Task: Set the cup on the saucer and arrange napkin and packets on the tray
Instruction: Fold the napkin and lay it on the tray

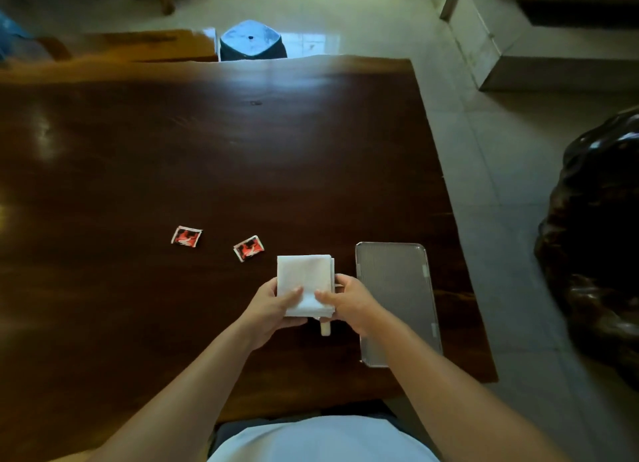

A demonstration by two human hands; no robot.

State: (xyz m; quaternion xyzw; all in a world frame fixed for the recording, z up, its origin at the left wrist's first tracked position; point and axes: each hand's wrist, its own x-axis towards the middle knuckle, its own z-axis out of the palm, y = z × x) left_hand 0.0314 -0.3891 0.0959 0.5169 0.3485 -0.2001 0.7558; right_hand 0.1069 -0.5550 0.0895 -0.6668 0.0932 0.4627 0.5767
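Observation:
A folded white napkin [304,278] is held above the dark wooden table [207,157] by both hands. My left hand [273,306] grips its lower left edge, and my right hand [349,299] grips its lower right corner. A small pale object [325,327] sticks out below the napkin; I cannot tell what it is. Two red and black packets [186,236] [248,248] lie on the table to the left of the napkin. A grey metal tray [397,299] lies just right of my right hand, with nothing on it. No cup or saucer is in view.
The table's right edge runs close past the tray, with tiled floor beyond. A blue stool [252,41] stands behind the far edge. A dark carved wooden piece [594,247] sits on the floor at the right.

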